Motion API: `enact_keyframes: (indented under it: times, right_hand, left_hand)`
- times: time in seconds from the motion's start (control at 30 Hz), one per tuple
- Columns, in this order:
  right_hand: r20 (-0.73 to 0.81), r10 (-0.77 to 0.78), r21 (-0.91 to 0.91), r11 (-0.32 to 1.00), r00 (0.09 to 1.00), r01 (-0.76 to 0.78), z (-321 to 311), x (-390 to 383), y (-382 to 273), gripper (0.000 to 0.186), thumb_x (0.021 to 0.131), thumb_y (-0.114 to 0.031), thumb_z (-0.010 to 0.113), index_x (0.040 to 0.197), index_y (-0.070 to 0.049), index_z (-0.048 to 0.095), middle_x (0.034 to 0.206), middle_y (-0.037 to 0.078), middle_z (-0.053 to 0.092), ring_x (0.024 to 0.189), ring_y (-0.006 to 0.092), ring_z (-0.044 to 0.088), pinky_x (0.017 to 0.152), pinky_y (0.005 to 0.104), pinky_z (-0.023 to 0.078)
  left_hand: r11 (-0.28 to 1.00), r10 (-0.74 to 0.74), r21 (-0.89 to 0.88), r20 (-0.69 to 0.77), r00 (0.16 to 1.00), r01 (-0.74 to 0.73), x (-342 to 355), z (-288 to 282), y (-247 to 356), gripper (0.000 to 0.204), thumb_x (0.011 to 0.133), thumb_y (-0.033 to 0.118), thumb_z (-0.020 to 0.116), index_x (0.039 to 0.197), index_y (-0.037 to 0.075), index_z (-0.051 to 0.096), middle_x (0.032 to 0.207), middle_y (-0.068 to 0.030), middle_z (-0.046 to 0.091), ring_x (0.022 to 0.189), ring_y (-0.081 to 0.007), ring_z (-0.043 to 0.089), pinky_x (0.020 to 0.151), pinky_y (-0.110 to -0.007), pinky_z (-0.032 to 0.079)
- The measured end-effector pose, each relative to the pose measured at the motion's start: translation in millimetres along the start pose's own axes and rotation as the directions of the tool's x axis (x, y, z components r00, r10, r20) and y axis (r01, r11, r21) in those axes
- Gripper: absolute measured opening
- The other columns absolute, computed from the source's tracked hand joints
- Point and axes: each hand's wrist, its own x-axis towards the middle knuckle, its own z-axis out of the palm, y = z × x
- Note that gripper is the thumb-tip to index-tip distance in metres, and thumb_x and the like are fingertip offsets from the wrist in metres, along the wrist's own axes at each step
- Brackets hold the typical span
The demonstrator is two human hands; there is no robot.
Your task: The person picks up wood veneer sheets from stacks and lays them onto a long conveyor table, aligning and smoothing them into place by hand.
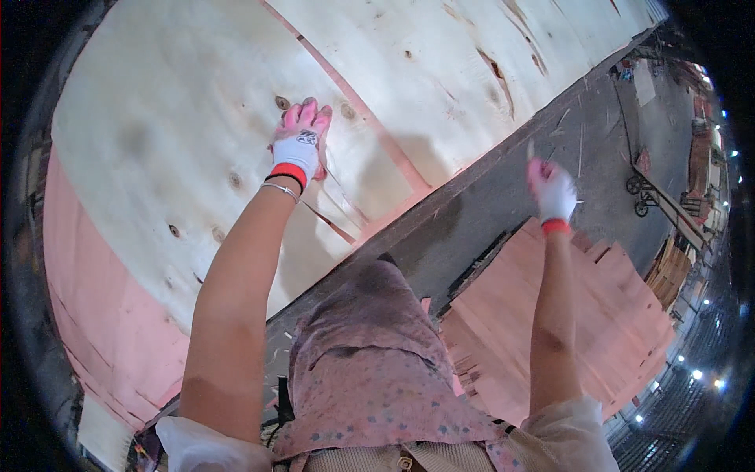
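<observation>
My left hand [299,141], in a white glove with pink-stained fingers and a red cuff, lies on a large pale wood veneer sheet [236,71]. Its fingers are stretched out flat, close to a dark knot. Below that hand a narrow split [330,223] runs toward the sheet's near edge, with pink showing through. Out to the right, over the floor, my right hand [555,193] wears a matching glove and is closed. A thin pale wood sliver [531,149], slightly blurred, sticks up from its fingers. A small pale tip also pokes out beside the palm.
A pink surface [102,291] shows past the sheet's left edge and through a long gap. At lower right lies a stack of pinkish veneer sheets [550,315]. A wheeled cart [657,200] stands farther right on the dark floor [598,149], where loose splinters are scattered.
</observation>
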Motion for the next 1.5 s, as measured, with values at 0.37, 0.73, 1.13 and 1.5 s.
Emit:
enact_keyframes:
  times: [0.37, 0.73, 1.13, 1.5]
  right_hand:
    - [0.697, -0.052, 0.216, 0.967, 0.715, -0.139, 142, -195, 73, 0.028, 0.076, -0.031, 0.061, 0.092, -0.009, 0.067, 0.079, 0.015, 0.067, 0.074, 0.0286, 0.066, 0.068, 0.0364, 0.051]
    - [-0.062, -0.729, 0.571, 0.535, 0.682, 0.623, 93, -174, -55, 0.018, 0.077, -0.024, 0.069, 0.084, -0.007, 0.068, 0.072, 0.005, 0.065, 0.061, 0.0198, 0.061, 0.058, 0.0323, 0.050]
    - [-0.081, -0.700, 0.362, 0.643, 0.710, 0.675, 100, -222, -122, 0.028, 0.076, -0.016, 0.062, 0.104, -0.016, 0.063, 0.091, 0.008, 0.065, 0.085, 0.0282, 0.062, 0.078, 0.0398, 0.047]
    - [-0.132, -0.683, 0.257, 0.677, 0.719, 0.690, 112, -259, -142, 0.049, 0.072, -0.011, 0.060, 0.120, -0.013, 0.051, 0.095, 0.008, 0.060, 0.086, 0.0300, 0.059, 0.078, 0.0423, 0.046]
  left_hand:
    - [0.954, -0.124, -0.300, -0.350, 0.929, 0.014, -122, 7, 37, 0.062, 0.075, 0.029, 0.066, 0.127, 0.003, 0.045, 0.130, -0.0217, 0.044, 0.126, -0.0384, 0.034, 0.108, -0.049, 0.027]
    - [0.031, -0.011, -0.861, 0.508, 0.862, 0.508, -333, 30, 17, 0.030, 0.089, 0.015, 0.062, 0.116, 0.001, 0.059, 0.104, -0.0059, 0.064, 0.093, -0.0121, 0.058, 0.082, -0.027, 0.048]
    - [0.965, -0.064, -0.259, -0.420, 0.905, -0.052, -178, -11, 91, 0.049, 0.065, 0.020, 0.071, 0.111, 0.006, 0.060, 0.111, -0.0116, 0.058, 0.110, -0.0274, 0.053, 0.087, -0.040, 0.048]
    - [0.751, 0.023, -0.601, -0.391, 0.920, -0.274, -208, -12, 65, 0.018, 0.075, 0.019, 0.064, 0.091, 0.011, 0.064, 0.097, -0.0044, 0.064, 0.088, -0.0252, 0.061, 0.074, -0.036, 0.051]
